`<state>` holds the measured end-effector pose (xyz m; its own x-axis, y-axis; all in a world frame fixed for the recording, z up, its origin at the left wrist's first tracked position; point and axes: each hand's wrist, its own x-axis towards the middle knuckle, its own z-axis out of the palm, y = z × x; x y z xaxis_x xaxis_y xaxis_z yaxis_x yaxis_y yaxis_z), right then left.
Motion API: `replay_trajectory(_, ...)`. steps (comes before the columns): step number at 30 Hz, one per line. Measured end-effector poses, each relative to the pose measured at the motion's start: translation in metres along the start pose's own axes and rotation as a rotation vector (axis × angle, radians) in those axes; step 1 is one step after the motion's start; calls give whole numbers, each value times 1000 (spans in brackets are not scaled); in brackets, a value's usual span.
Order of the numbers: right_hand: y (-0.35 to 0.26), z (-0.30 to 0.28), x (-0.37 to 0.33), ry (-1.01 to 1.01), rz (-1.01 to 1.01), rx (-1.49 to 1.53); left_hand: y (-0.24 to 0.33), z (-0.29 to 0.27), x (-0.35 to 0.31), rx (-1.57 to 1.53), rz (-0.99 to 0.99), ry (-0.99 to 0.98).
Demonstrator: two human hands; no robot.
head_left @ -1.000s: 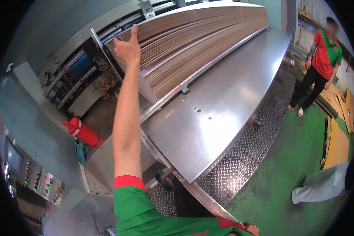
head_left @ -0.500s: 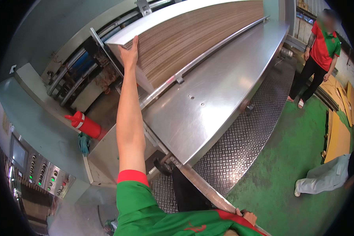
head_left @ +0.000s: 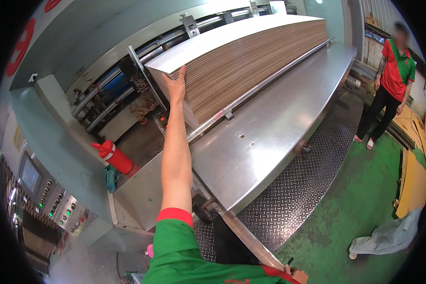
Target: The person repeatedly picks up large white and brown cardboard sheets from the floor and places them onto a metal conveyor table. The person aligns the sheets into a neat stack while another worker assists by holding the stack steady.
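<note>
A tall stack of corrugated cardboard sheets (head_left: 255, 57), white on top with brown fluted edges, rests in a machine behind a metal bar (head_left: 265, 90). My left hand (head_left: 176, 88), arm stretched forward, lies against the stack's near left corner. Its thumb and fingers are spread, one pointing up along the front edges and another at the side. At the lower edge of the view my right hand (head_left: 298, 276) is closed, with fingers curled, beside the end of a worn metal rail (head_left: 251, 236). A small dark piece sticks up by it; what it grips is hidden.
A steel table (head_left: 265, 137) runs along the stack, above a patterned metal step (head_left: 298, 189). On the left are a red bottle (head_left: 116, 157), a teal cloth (head_left: 111, 177) and a control panel (head_left: 57, 203). A person (head_left: 395, 80) stands at right; another's grey-clad leg (head_left: 388, 239) shows lower down.
The view has shifted, so the scene sits lower and further right, and more of the stack's white top shows. My left hand stays at the same corner. A dark piece now shows by my right hand.
</note>
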<state>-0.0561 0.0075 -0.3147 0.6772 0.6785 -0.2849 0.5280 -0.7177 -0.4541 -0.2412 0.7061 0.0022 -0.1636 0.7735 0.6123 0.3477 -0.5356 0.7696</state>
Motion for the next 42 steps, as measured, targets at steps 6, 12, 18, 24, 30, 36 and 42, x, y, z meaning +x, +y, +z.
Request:
replay_trajectory(6, -111, -59, 95, 255, -593, 452, -7, -23, -29, -247, -228, -240)
replay_trajectory(12, -362, -107, 216, 493, -1223, 629, -43, -36, -56, -200, -14, -84)
replay_trajectory(18, -639, -125, 285, 798, -1222, 899, -39, -27, 15, -277, 142, 206)
replay_trajectory(24, -725, -110, 327, 922, -1137, 899, -38, 1, 64, -343, 15, 79)
replay_trajectory(30, -707, -107, 327, 920, -1190, 839, -33, -24, 35, -278, -40, 40)
replay_trajectory(36, -707, -93, 317, 906, -1247, 828, -20, 4, 9, -321, 153, 84)
replay_trajectory(42, -747, -135, 316, 1099, -1261, 906, 8, 0, 71, -455, 180, 66)
